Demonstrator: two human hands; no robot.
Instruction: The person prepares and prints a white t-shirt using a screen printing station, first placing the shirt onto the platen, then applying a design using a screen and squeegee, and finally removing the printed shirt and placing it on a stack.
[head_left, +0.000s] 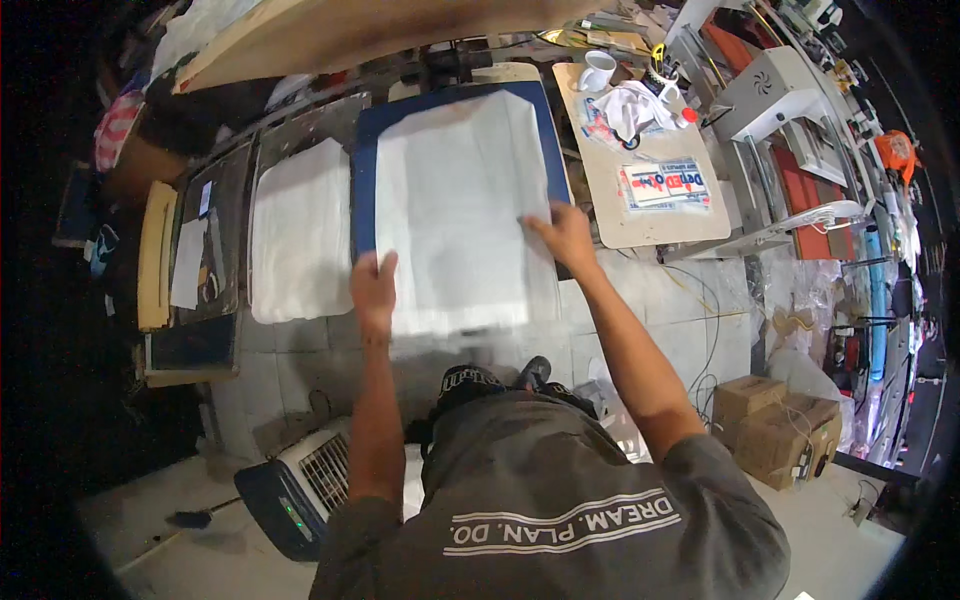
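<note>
A large white sheet (455, 215), thin and slightly creased, lies over a blue board (366, 165) and hangs past its near edge. Whether it is cloth or plastic, I cannot tell. My left hand (374, 292) pinches its left edge near the front corner, thumb on top. On the opposite side, farther up, my right hand (565, 240) grips the right edge, with the thumb lying across the sheet and the other fingers partly hidden. Left of the board, a stack of similar white sheets (303, 235) rests on a dark board.
To the right, a beige board (650, 228) bears a white mug (596, 70), a crumpled white cloth (635, 108) and a printed plastic packet (665, 186). A wooden panel (370, 35) overhangs the far side. An air cooler (300, 485) and cardboard boxes (775, 430) stand on the floor.
</note>
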